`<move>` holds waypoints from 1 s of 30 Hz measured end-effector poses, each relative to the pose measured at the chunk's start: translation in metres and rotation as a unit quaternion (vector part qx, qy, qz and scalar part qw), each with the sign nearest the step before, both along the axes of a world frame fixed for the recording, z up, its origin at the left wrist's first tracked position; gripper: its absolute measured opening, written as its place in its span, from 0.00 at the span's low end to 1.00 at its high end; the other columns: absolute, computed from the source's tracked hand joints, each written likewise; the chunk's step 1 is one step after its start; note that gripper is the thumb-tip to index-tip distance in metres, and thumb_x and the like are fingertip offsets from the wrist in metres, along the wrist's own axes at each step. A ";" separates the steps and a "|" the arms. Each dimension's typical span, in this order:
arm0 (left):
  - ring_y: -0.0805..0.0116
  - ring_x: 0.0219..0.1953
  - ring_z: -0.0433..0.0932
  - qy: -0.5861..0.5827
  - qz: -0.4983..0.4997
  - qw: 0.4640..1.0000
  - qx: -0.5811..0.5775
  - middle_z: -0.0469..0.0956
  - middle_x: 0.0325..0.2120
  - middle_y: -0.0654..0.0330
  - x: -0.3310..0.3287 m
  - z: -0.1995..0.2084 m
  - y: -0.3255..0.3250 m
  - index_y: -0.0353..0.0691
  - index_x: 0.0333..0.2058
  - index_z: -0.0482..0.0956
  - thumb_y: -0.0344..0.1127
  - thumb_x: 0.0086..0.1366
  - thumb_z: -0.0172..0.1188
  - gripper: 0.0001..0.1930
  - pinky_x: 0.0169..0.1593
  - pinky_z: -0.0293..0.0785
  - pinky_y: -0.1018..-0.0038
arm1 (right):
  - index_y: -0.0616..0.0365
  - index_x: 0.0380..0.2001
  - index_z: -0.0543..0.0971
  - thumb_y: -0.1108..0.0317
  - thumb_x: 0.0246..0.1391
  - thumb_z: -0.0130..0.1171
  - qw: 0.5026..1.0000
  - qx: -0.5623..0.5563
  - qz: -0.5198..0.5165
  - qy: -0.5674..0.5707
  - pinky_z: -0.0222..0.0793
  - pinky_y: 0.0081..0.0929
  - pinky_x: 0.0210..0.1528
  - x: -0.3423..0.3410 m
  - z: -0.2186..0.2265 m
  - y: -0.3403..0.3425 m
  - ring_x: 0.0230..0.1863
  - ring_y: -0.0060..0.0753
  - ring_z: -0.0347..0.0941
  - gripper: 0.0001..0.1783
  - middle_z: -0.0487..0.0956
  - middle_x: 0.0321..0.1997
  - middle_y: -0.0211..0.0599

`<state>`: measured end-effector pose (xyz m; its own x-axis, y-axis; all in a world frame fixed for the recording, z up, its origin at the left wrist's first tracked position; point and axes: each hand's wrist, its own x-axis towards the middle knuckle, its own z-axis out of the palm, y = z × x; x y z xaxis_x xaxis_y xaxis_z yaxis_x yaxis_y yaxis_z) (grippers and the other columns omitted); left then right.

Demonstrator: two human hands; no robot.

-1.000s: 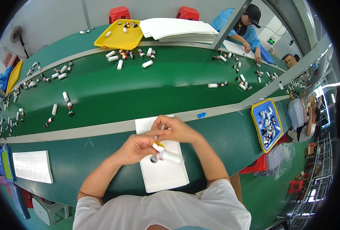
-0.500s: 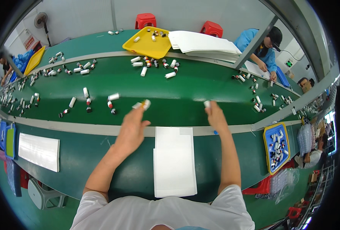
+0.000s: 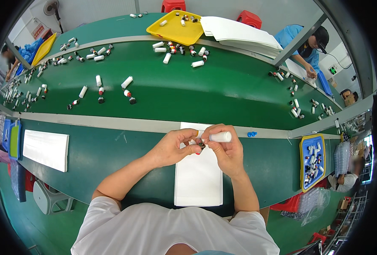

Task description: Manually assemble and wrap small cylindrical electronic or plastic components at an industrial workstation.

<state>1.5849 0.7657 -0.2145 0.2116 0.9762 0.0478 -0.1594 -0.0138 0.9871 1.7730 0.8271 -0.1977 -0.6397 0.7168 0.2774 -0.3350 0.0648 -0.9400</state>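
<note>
My right hand (image 3: 225, 149) grips a small white cylindrical tube (image 3: 219, 137), held sideways over a white sheet of paper (image 3: 198, 178) on the green table. My left hand (image 3: 174, 146) pinches a small dark cap with a red part (image 3: 200, 145) against the tube's left end. Both hands meet just in front of the grey rail (image 3: 112, 123) that edges the green conveyor belt (image 3: 205, 91).
Many white tubes (image 3: 127, 82) and small dark caps lie scattered on the belt. A yellow tray (image 3: 179, 29) and a stack of white sheets (image 3: 239, 36) sit at the far side. A blue tray (image 3: 312, 165) of parts is on my right, another white sheet (image 3: 46, 149) on my left. A person in blue (image 3: 301, 40) works opposite.
Half a second ago both hands were stretched out to the belt. They have come back over the white sheet, together, with a tube and a cap in them.
</note>
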 end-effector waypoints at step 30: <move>0.70 0.33 0.81 -0.114 0.021 0.982 -0.150 0.81 0.38 0.56 0.016 -0.031 0.033 0.31 0.50 0.79 0.20 0.61 0.63 0.17 0.41 0.80 0.74 | 0.72 0.50 0.74 0.70 0.51 0.68 0.800 0.254 -0.249 -0.483 0.74 0.35 0.42 0.039 -0.077 0.025 0.41 0.46 0.74 0.25 0.72 0.48 0.49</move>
